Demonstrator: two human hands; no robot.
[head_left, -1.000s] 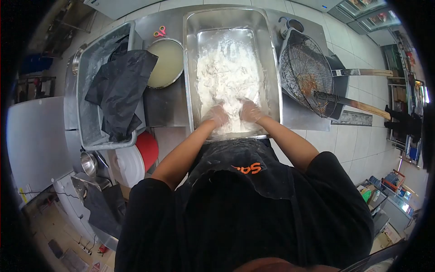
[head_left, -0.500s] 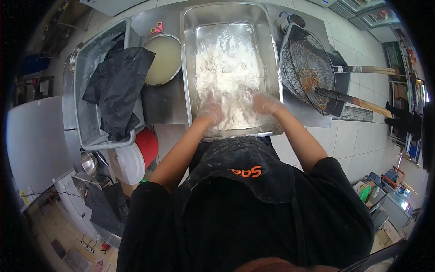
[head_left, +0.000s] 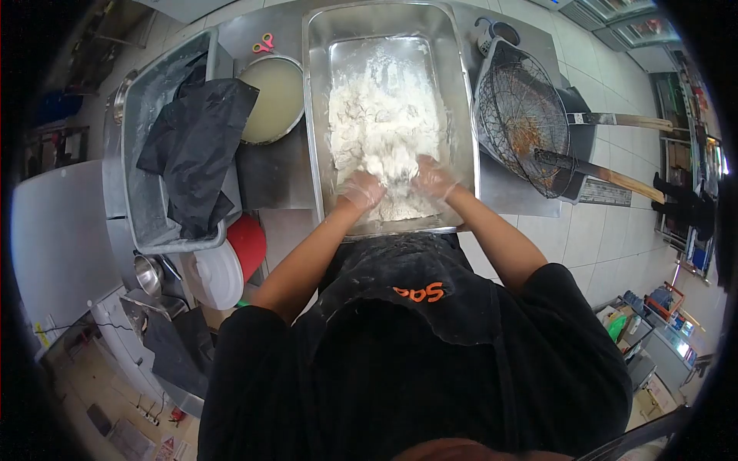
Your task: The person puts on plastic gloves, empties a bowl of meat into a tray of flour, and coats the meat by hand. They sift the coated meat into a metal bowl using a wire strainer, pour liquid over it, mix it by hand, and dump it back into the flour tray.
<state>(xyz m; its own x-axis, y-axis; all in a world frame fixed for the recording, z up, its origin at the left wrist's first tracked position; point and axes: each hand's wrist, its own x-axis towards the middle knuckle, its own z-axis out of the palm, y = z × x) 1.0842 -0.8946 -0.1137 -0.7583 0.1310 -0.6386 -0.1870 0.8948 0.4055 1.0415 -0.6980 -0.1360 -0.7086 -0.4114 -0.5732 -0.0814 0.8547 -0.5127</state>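
Note:
A deep steel pan (head_left: 313,146) in front of me holds a thick layer of white flour (head_left: 388,115) with lumpy coated pieces in it. My left hand (head_left: 363,189), in a clear plastic glove, is in the near left part of the pan. Opposite it, also gloved, my right hand (head_left: 435,178) curls inward. Between the two hands a clump of flour-coated pieces (head_left: 390,163) is held, blurred by motion. What the pieces are under the flour cannot be made out. Both sets of fingertips are partly covered by flour.
Left of the pan stand a pot of cloudy liquid (head_left: 273,100), pink-handled scissors (head_left: 264,44) and a grey tub (head_left: 142,207) with black sheeting (head_left: 201,146) over it. To the right, a wire strainer basket (head_left: 523,115) with long wooden handles lies near a mug (head_left: 500,34).
My hands have come closer together, the right one moving inward to the left. A clump of floured pieces now rises between them.

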